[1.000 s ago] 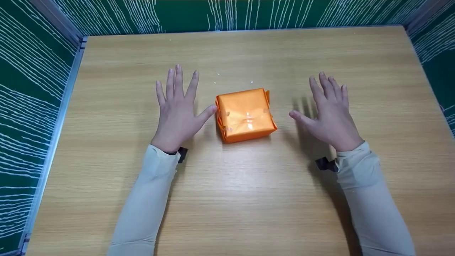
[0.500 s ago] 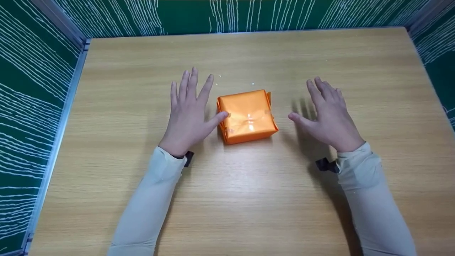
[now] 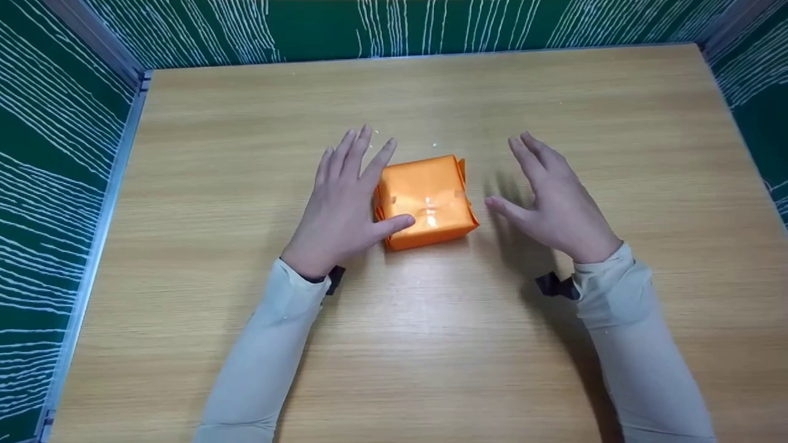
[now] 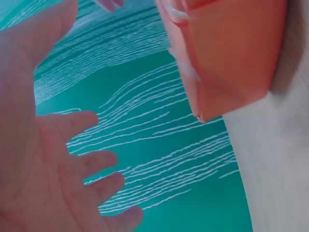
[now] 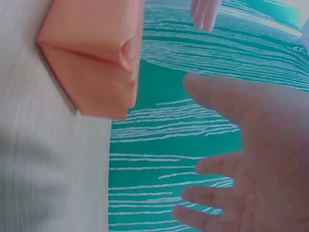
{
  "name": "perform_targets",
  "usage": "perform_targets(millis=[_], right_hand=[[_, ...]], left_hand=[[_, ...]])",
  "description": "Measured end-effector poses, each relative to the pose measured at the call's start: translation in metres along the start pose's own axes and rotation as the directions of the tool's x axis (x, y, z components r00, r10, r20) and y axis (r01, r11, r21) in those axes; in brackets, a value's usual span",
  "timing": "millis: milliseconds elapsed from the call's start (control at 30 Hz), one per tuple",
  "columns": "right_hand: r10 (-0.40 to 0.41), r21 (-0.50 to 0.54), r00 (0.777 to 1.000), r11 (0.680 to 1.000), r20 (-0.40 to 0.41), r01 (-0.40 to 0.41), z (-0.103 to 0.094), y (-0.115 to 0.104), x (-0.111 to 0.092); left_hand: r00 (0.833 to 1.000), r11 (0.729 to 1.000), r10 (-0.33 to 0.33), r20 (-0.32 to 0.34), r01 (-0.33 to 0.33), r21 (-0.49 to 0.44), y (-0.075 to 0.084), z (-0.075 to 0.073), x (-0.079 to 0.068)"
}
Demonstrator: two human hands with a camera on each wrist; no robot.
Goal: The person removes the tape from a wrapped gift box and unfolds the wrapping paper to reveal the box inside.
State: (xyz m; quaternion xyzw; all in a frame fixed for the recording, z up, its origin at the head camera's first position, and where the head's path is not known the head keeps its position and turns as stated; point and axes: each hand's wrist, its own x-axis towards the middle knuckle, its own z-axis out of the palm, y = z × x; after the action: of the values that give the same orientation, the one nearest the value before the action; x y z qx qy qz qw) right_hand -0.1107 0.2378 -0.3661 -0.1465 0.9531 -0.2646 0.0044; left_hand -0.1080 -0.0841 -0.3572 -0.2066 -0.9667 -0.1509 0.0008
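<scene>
A box-shaped package wrapped in shiny orange paper (image 3: 431, 191) sits on the wooden table, with clear tape on its top and folded paper at its ends. My left hand (image 3: 341, 203) is over its left side, fingers spread; in the head view the thumb overlaps the package's front left part. In the left wrist view the package (image 4: 231, 53) stands apart from the open palm. My right hand (image 3: 551, 197) hovers to the right, fingers straight and thumb pointing at the package. The right wrist view shows a gap between the thumb and the package (image 5: 91, 58). Neither hand holds anything.
The wooden tabletop (image 3: 406, 369) spreads around the package. Green panels with white wavy lines (image 3: 320, 27) stand along the back, left and right edges. Several tiny white specks lie on the table behind the package.
My left hand has moved right, from beside the package to over its left side. My right hand has come slightly left, closer to the package. The package has stayed in place.
</scene>
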Motion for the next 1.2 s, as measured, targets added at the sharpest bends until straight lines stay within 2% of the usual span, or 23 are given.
perform_targets(millis=[133,233,333,500,633,800,1033,1200], right_hand=[[-0.075,-0.012,0.997,0.997,-0.007,0.074,0.005,-0.008,0.003],[-0.136,-0.029,0.991,0.990,-0.001,0.136,0.007,-0.013,0.005],[-0.224,-0.037,0.975,0.974,-0.002,0.224,0.009,-0.018,0.006],[-0.342,-0.012,0.940,0.940,0.012,0.342,0.017,-0.027,0.011],[-0.366,0.016,0.928,0.931,0.068,0.365,0.027,-0.034,0.014],[-0.407,0.024,0.906,0.913,0.114,0.407,0.040,-0.041,0.017],[-0.454,-0.021,0.876,0.886,0.161,0.463,0.050,-0.045,0.019],[-0.460,-0.027,0.862,0.879,0.214,0.476,0.051,-0.046,0.021]], left_hand=[[1.000,1.000,0.012,0.006,-0.012,-0.022,0.000,0.001,-0.001],[0.999,0.998,0.021,0.036,-0.019,-0.051,0.000,0.003,-0.001],[0.998,0.997,0.022,0.063,-0.018,-0.078,0.000,0.005,0.000],[0.997,0.995,-0.024,0.070,0.030,-0.095,0.001,0.010,-0.001],[0.996,0.995,-0.041,0.074,0.048,-0.091,0.004,0.017,0.002],[0.995,0.995,-0.003,0.096,0.013,-0.100,0.009,0.024,0.006],[0.984,0.988,0.024,0.174,0.003,-0.154,0.012,0.029,0.006],[0.982,0.987,0.046,0.184,-0.016,-0.162,0.010,0.028,0.005]])
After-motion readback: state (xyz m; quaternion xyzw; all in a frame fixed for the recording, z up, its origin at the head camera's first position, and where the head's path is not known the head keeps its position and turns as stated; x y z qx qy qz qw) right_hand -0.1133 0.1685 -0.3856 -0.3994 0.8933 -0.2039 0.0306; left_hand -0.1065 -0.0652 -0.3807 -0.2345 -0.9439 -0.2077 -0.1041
